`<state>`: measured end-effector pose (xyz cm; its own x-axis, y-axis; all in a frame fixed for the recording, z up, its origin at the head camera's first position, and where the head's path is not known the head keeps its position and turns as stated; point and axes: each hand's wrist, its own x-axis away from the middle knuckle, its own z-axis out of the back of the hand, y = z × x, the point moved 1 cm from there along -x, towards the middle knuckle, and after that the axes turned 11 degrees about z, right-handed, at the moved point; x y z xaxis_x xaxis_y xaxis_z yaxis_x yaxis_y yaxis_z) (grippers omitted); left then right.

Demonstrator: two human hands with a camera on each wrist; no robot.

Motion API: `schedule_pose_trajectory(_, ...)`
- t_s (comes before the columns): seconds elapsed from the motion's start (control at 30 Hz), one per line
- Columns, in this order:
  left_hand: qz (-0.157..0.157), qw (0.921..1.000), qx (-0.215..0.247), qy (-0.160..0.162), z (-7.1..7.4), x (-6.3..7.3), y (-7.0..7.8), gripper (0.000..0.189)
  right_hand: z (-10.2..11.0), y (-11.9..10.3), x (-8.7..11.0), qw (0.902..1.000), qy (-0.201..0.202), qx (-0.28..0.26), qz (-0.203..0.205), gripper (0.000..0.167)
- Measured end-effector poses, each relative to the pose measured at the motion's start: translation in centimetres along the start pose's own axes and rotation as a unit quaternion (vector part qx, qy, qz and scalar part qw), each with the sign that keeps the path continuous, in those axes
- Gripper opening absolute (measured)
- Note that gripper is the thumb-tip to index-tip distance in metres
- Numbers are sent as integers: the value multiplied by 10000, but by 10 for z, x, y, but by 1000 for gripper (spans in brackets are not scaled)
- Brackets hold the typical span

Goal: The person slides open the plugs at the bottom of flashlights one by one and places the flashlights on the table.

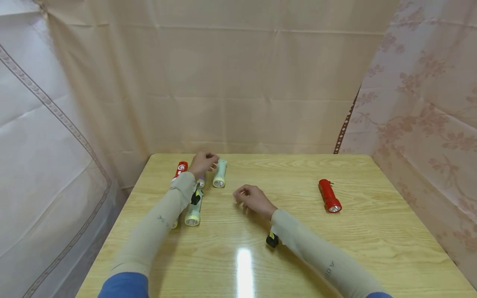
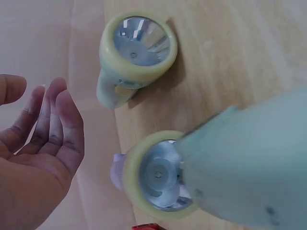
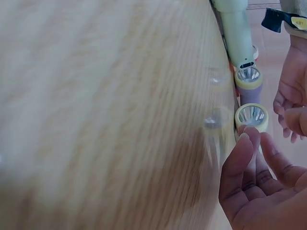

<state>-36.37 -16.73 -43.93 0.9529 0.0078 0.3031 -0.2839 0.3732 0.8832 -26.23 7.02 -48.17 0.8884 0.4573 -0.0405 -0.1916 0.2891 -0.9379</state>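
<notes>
My left hand (image 1: 203, 163) hovers over the back left of the table, fingers loosely bent and holding nothing. Just right of it lies a pale green flashlight (image 1: 220, 173); the left wrist view shows a gap between this flashlight (image 2: 115, 86) and the left hand (image 2: 41, 148). Partly hidden by the left wrist are a purple flashlight (image 1: 201, 182) and a red and white flashlight (image 1: 181, 167). Nearer me lies a second pale green flashlight (image 1: 193, 212). My right hand (image 1: 255, 200) is near the table's middle, empty, with relaxed fingers (image 3: 242, 158).
A red flashlight (image 1: 329, 196) lies alone on the right of the wooden table (image 1: 290, 174). Beneath the left forearm shows the yellowish rim of another flashlight (image 1: 175, 224), mostly hidden. A beige curtain (image 1: 238, 82) hangs behind the table.
</notes>
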Motion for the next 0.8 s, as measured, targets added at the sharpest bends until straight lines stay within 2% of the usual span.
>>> schedule_pose_trajectory(0.13, -84, 9999, -91, 74, 0, -6, 2, 31, -6, -1, -8, 9998, 136, -10, -166, 34)
schedule_pose_trajectory(0.33, -29, 9985, -473, 283, 0, -15, -5, 24, -14, -4, -18, 9985, 343, -5, -418, 40)
schedule_pose_trajectory(0.57, 89, 9978, -599, 287, 1, -18, -5, 21, -20, -2, -31, 9960, 572, -195, -656, 38)
schedule_pose_trajectory(0.8, 25, 9952, -926, 324, 4, -22, -9, 17, -27, -8, -41, 9952, 644, -2, -732, 40)
